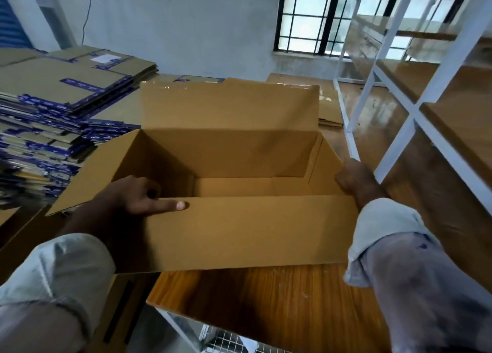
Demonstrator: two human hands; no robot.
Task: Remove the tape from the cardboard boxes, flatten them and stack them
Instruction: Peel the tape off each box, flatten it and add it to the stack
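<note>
An open brown cardboard box [239, 232] stands on a wooden table, all its top flaps spread out and its inside empty. My left hand [141, 195] grips the near left corner, thumb lying along the top of the near flap and fingers curled down inside the box. My right hand [356, 179] grips the outer edge of the right flap, its fingers curled round the edge. A tall stack of flattened boxes [53, 113] with blue tape strips lies at the left.
The wooden table [279, 304] runs under the box, its front edge near the bottom. A white metal rack [415, 107] with wooden shelves stands at the right. More flat cardboard [330, 107] lies behind the box. A barred window [319, 17] sits in the far wall.
</note>
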